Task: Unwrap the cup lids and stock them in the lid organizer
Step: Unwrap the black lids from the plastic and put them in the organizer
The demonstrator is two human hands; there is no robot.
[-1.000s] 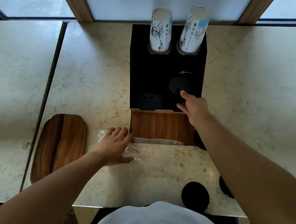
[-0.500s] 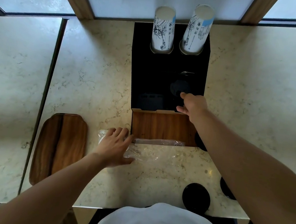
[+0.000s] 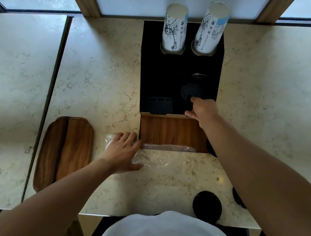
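The black lid organizer (image 3: 155,75) stands on the counter with a wooden front panel (image 3: 168,131). Black cup lids (image 3: 191,91) sit in its right compartment. My right hand (image 3: 202,110) hovers at that compartment's near edge, fingers loosely apart, with a fingertip at the lids. My left hand (image 3: 122,151) lies flat on the clear plastic wrap (image 3: 165,161) spread in front of the organizer. Another stack of black lids (image 3: 207,204) stands on the counter near its front edge. More black lids (image 3: 238,199) show partly under my right forearm.
Two stacks of printed paper cups (image 3: 174,29) rise from the organizer's back holes. A wooden serving board (image 3: 64,152) lies to the left. The marble counter (image 3: 98,73) ends close to my body, and a seam divides it on the left.
The black lids have gone down deeper into the right compartment and my right hand has followed them slightly down. My left hand stays on the wrap.
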